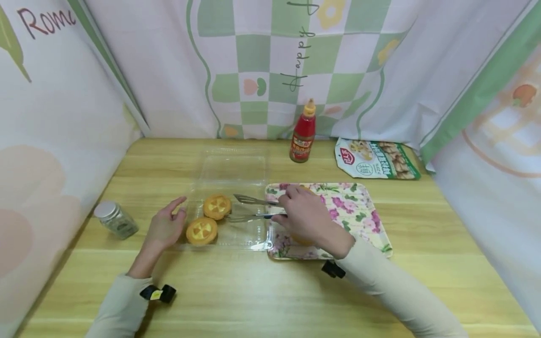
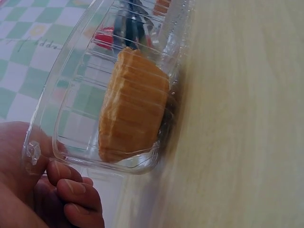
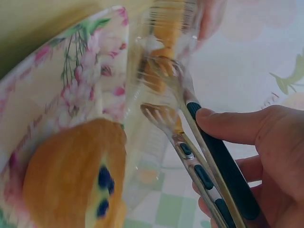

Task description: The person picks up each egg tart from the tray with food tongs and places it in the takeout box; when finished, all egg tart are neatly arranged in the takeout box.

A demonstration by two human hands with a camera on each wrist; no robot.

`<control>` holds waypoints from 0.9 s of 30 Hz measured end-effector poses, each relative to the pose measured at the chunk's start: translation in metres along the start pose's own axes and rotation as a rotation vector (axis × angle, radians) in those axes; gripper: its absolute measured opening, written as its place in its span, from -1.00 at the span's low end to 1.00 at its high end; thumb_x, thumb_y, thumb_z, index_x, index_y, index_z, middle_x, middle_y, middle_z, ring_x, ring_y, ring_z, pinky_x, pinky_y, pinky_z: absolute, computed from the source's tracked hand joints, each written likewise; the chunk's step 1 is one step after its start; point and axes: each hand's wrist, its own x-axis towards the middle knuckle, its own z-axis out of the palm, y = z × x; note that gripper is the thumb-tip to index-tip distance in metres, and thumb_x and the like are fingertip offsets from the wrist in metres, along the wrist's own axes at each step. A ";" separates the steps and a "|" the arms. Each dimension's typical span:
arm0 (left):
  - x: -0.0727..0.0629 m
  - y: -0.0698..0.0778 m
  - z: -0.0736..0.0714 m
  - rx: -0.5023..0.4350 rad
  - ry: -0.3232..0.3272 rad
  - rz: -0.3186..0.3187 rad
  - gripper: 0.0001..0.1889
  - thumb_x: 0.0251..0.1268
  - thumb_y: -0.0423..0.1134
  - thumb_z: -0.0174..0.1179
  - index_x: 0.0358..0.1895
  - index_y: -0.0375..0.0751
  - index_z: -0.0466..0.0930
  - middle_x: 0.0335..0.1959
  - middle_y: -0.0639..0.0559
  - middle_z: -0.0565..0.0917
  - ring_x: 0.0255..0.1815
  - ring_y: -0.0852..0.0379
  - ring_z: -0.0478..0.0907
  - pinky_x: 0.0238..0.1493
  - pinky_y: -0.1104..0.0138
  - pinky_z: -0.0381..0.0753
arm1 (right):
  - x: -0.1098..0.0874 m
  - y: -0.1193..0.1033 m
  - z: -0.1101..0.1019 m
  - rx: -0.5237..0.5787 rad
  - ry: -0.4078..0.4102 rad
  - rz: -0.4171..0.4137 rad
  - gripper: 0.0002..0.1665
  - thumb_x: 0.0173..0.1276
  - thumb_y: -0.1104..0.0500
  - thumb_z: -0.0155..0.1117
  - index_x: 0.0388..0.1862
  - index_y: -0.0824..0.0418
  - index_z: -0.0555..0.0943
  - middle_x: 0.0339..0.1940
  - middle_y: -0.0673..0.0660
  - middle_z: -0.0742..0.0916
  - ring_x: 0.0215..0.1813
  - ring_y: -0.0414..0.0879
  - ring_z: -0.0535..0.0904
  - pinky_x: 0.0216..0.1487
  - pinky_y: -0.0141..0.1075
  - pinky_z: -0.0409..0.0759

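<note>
My right hand (image 1: 306,213) grips dark-handled metal tongs (image 3: 216,175), one head slotted and one forked. Their heads are apart, close to the right side of a golden tart (image 1: 217,207) in the clear plastic container (image 1: 249,239). Nearer the front, a second tart (image 1: 202,231) sits in the same container. At the container's left edge is my left hand (image 1: 166,225); in the left wrist view its curled fingers (image 2: 78,194) meet the clear rim. Below the right hand, a bun with cream and blueberries (image 3: 71,175) lies on the floral tray (image 1: 355,225), mostly hidden in the head view.
The container's clear lid (image 1: 234,164) lies folded back behind it. A red sauce bottle (image 1: 303,134) stands at the back, with a green-and-white food pouch (image 1: 376,159) to its right. A small capped jar (image 1: 117,219) lies tilted left of my left hand.
</note>
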 end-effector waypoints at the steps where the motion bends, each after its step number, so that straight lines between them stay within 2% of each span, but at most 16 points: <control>1: 0.000 0.000 -0.001 0.003 0.002 -0.002 -0.48 0.56 -0.09 -0.17 0.48 -0.17 0.22 -0.80 0.16 0.25 -0.79 0.23 0.19 -0.77 0.37 0.23 | -0.003 0.004 -0.002 0.019 0.016 0.003 -0.52 0.19 -0.19 0.42 -0.22 0.20 0.68 -0.21 0.11 0.66 -0.22 -0.04 0.56 -0.28 -0.23 0.59; 3: 0.001 0.001 -0.001 0.011 0.001 0.003 -0.48 0.55 -0.09 -0.17 0.48 -0.16 0.22 -0.79 0.16 0.26 -0.79 0.23 0.19 -0.76 0.37 0.24 | -0.009 0.015 -0.005 0.068 0.054 0.010 -0.52 0.15 -0.17 0.46 -0.22 0.21 0.69 -0.25 0.10 0.66 -0.32 -0.07 0.54 -0.41 -0.28 0.55; 8: 0.004 0.002 -0.002 0.017 -0.002 0.018 -0.48 0.55 -0.09 -0.16 0.48 -0.17 0.23 -0.80 0.17 0.26 -0.79 0.24 0.18 -0.76 0.37 0.23 | -0.033 0.061 -0.009 0.205 0.162 0.065 -0.46 0.11 -0.14 0.50 -0.11 0.24 0.70 -0.23 0.15 0.68 -0.29 -0.02 0.57 -0.34 -0.17 0.59; 10: 0.004 0.001 -0.003 0.016 0.001 0.018 -0.48 0.56 -0.10 -0.16 0.48 -0.17 0.23 -0.80 0.17 0.26 -0.79 0.23 0.18 -0.76 0.36 0.23 | -0.045 0.081 -0.010 0.220 0.205 0.094 -0.45 0.10 -0.12 0.50 -0.09 0.26 0.70 -0.22 0.17 0.69 -0.27 0.02 0.58 -0.32 -0.11 0.58; 13: 0.003 0.000 -0.003 0.014 0.000 0.010 -0.48 0.56 -0.09 -0.16 0.48 -0.17 0.22 -0.79 0.17 0.27 -0.79 0.24 0.18 -0.77 0.37 0.23 | -0.066 0.106 -0.011 0.241 0.237 0.116 -0.49 0.08 -0.06 0.53 -0.13 0.27 0.71 -0.28 0.15 0.68 -0.35 -0.03 0.55 -0.39 -0.15 0.52; 17: 0.000 0.000 -0.002 -0.002 -0.009 -0.006 -0.48 0.56 -0.10 -0.15 0.49 -0.17 0.21 -0.78 0.15 0.29 -0.79 0.23 0.18 -0.77 0.37 0.23 | -0.100 0.128 -0.009 0.286 0.202 0.148 -0.57 0.09 -0.01 0.54 -0.14 0.21 0.71 -0.31 0.06 0.67 -0.40 -0.17 0.50 -0.42 -0.29 0.47; 22: -0.002 -0.002 0.001 -0.011 -0.004 -0.001 -0.48 0.56 -0.10 -0.14 0.48 -0.18 0.23 -0.80 0.16 0.26 -0.79 0.23 0.17 -0.77 0.37 0.21 | -0.144 0.144 -0.004 0.292 0.123 0.229 -0.58 0.06 -0.02 0.56 -0.16 0.19 0.72 -0.32 0.02 0.69 -0.41 -0.28 0.47 -0.47 -0.37 0.43; 27: 0.000 -0.005 0.002 -0.019 -0.002 0.006 -0.48 0.57 -0.07 -0.14 0.48 -0.16 0.23 -0.80 0.18 0.24 -0.80 0.24 0.17 -0.77 0.37 0.22 | -0.170 0.150 -0.003 0.304 0.089 0.247 -0.63 0.03 0.00 0.58 -0.19 0.10 0.73 -0.38 -0.10 0.66 -0.45 -0.40 0.42 -0.50 -0.38 0.42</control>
